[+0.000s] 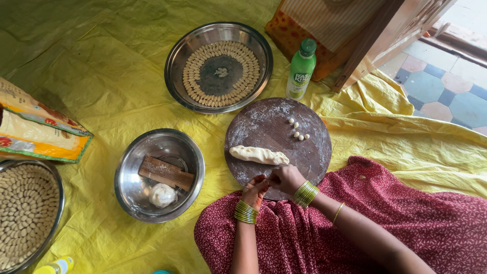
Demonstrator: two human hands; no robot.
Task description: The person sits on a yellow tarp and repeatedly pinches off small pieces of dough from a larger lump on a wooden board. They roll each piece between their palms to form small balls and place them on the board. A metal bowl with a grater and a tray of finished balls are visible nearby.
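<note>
Seated on a yellow sheet [101, 76], a person brings both hands together at the near edge of a floured round board [264, 127]; the left hand [255, 192] and right hand [285, 178] have fingers curled closed, fingertips meeting, though what they pinch cannot be made out; a dough roll [258, 155] lies just beyond them; small dough balls [298, 130] sit farther back.

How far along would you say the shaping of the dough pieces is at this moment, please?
Done: ridged pieces ring the round steel tray and fill the steel tray at left; six small white dough balls sit on the round floured wooden board. In hand: left hand and right hand meet at the board's near edge. Left: the pale dough log.
</note>
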